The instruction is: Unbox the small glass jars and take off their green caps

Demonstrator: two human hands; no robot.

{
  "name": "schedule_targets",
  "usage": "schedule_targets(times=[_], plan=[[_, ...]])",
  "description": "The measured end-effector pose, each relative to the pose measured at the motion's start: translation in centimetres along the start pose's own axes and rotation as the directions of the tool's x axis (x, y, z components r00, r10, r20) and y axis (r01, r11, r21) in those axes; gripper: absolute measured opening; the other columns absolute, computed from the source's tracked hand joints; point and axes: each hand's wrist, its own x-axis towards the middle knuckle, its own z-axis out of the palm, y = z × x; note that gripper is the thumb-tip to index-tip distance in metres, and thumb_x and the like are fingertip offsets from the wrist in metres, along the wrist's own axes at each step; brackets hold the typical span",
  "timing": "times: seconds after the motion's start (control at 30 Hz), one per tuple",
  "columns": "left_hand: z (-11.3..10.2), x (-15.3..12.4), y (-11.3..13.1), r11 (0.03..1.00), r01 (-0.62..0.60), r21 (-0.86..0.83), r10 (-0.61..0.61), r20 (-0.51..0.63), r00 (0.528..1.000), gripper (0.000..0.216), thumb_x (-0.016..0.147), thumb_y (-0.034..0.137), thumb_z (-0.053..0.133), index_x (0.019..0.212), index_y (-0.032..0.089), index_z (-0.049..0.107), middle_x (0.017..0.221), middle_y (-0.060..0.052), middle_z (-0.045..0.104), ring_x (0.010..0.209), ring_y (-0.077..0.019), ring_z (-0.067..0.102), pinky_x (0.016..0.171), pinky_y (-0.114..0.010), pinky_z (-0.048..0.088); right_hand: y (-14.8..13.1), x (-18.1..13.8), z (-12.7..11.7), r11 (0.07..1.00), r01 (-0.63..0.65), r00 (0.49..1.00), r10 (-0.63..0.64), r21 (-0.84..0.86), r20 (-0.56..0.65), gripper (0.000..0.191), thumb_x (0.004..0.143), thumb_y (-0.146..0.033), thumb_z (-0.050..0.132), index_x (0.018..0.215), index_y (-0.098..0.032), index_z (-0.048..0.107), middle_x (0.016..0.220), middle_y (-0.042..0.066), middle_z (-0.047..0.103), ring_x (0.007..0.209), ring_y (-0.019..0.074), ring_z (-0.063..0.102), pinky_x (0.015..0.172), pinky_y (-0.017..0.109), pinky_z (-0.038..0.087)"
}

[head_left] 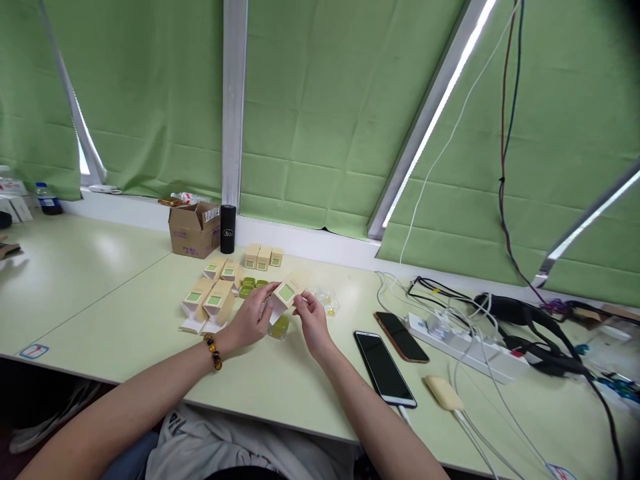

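Between my two hands, tilted above the table, is a small tan carton (287, 291) with a green square on its face and a pale flap hanging open. My left hand (251, 312), a beaded bracelet on its wrist, is closed on the carton's left side. The fingers of my right hand (313, 321) pinch its right edge. Just below the carton sits a clear container with a green-yellow inside (280, 327). Several similar cartons (218, 301) lie to the left with flaps out. Beside them are green pieces (249, 287). Clear round containers (327, 301) stand beyond my right hand.
Closed small cartons (263, 257) stand in a row at the back, near a black tumbler (228, 229) and a cardboard box (195, 233). On the right lie two phones (385, 367), a yellow case (444, 393), and a power strip (470, 347) with tangled cables.
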Motion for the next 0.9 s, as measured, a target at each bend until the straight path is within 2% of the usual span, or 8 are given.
schedule_targets(times=[0.1, 0.3, 0.5, 0.6, 0.73, 0.8, 0.9], plan=[[0.08, -0.1, -0.27, 1.0, 0.01, 0.029, -0.009, -0.025, 1.0, 0.039, 0.106, 0.026, 0.045, 0.144, 0.022, 0.052, 0.139, -0.014, 0.063, 0.128, -0.0288, 0.06, 0.108, -0.047, 0.049, -0.06, -0.08, 0.13, 1.0, 0.0, 1.0, 0.0, -0.016, 0.016, 0.048, 0.079, -0.059, 0.082, 0.108, -0.022, 0.073, 0.102, 0.007, 0.08, 0.09, 0.0228, 0.069, 0.074, 0.032, 0.049], [0.22, 0.13, -0.04, 0.993, 0.092, -0.068, -0.096, -0.054, 0.994, 0.035, 0.102, 0.034, 0.058, 0.136, 0.024, 0.057, 0.135, -0.012, 0.066, 0.122, -0.0276, 0.065, 0.104, -0.046, 0.054, -0.11, -0.16, 0.28, 0.999, 0.012, 0.998, -0.01, -0.032, 0.062, 0.046, 0.078, -0.062, 0.082, 0.102, -0.023, 0.075, 0.102, 0.008, 0.08, 0.094, 0.0262, 0.07, 0.08, 0.035, 0.054], [0.29, 0.06, 0.35, 0.971, 0.125, -0.205, -0.128, -0.002, 0.992, 0.061, 0.091, 0.038, 0.077, 0.144, 0.027, 0.049, 0.144, -0.012, 0.06, 0.127, -0.0288, 0.064, 0.108, -0.047, 0.053, -0.12, 0.15, 0.02, 1.0, 0.021, 0.998, -0.02, -0.02, 0.06, 0.052, 0.076, -0.069, 0.08, 0.099, -0.022, 0.078, 0.098, 0.008, 0.08, 0.089, 0.0262, 0.071, 0.08, 0.037, 0.055], [0.26, -0.07, 0.55, 0.954, 0.149, -0.258, -0.147, 0.03, 0.989, 0.057, 0.096, 0.041, 0.071, 0.146, 0.026, 0.047, 0.143, -0.014, 0.059, 0.124, -0.0282, 0.065, 0.103, -0.043, 0.055, -0.2, 0.03, 0.01, 1.0, -0.001, 0.999, 0.001, 0.003, 0.043, 0.053, 0.076, -0.067, 0.082, 0.101, -0.021, 0.078, 0.102, 0.009, 0.081, 0.091, 0.0265, 0.072, 0.083, 0.038, 0.056], [0.13, -0.06, 0.27, 0.878, 0.193, -0.437, -0.179, 0.073, 0.981, 0.049, 0.103, 0.046, 0.059, 0.144, 0.023, 0.045, 0.133, -0.014, 0.066, 0.115, -0.0261, 0.068, 0.092, -0.037, 0.057, -0.43, -0.17, 0.04, 1.0, 0.004, 1.0, -0.005, 0.009, 0.029, 0.053, 0.077, -0.064, 0.083, 0.107, -0.02, 0.078, 0.108, 0.011, 0.081, 0.093, 0.0273, 0.073, 0.085, 0.039, 0.057], [0.04, 0.05, 0.02, 0.846, 0.208, -0.491, -0.193, 0.082, 0.978, 0.048, 0.103, 0.048, 0.059, 0.141, 0.022, 0.048, 0.127, -0.013, 0.069, 0.111, -0.0253, 0.069, 0.091, -0.037, 0.057, -0.54, -0.2, -0.02, 1.0, 0.011, 1.0, -0.011, 0.008, 0.015, 0.053, 0.076, -0.063, 0.084, 0.106, -0.02, 0.078, 0.107, 0.011, 0.081, 0.093, 0.0271, 0.073, 0.084, 0.039, 0.058], [-0.13, 0.29, -0.07, 0.848, 0.204, -0.489, -0.189, 0.079, 0.979, 0.045, 0.102, 0.049, 0.059, 0.136, 0.02, 0.054, 0.122, -0.012, 0.071, 0.109, -0.0252, 0.07, 0.093, -0.038, 0.055, -0.62, -0.17, -0.16, 0.999, 0.032, 0.999, -0.032, -0.004, -0.02, 0.048, 0.076, -0.059, 0.085, 0.104, -0.02, 0.078, 0.107, 0.01, 0.081, 0.093, 0.0266, 0.073, 0.084, 0.039, 0.058]])
